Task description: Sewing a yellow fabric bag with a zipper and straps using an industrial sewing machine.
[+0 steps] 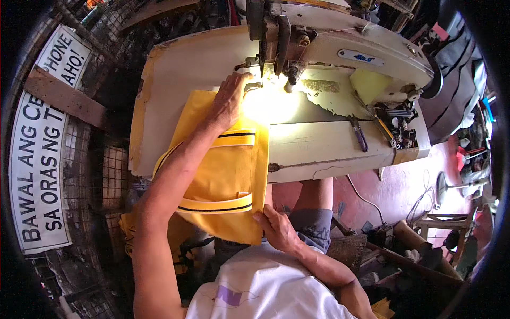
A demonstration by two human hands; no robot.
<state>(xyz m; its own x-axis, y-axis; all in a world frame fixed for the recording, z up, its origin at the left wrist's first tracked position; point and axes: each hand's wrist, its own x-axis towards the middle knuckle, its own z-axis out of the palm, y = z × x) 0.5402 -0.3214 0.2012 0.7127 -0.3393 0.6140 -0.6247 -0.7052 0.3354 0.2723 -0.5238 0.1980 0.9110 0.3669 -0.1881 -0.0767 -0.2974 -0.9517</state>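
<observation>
A yellow fabric piece (223, 165) with two white-and-black trimmed bands hangs over the front edge of the sewing machine's table, its far end by the needle area. My left hand (228, 101) is at that far end, beside the machine head (276, 48). Its fingers are bent and close together, and what they grip, if anything, is hidden by the hand and the glare. Lower down, my right hand (279, 228) pinches the fabric's right edge near my lap, with the thumb on top.
A bright lamp glow (271, 103) washes out the needle area. Thread snips (358, 134) lie on the table's right side, near a tray of bobbins and small tools (401, 125). A wire grille with a white sign (40, 175) stands on the left. A fan (443, 186) is at the far right.
</observation>
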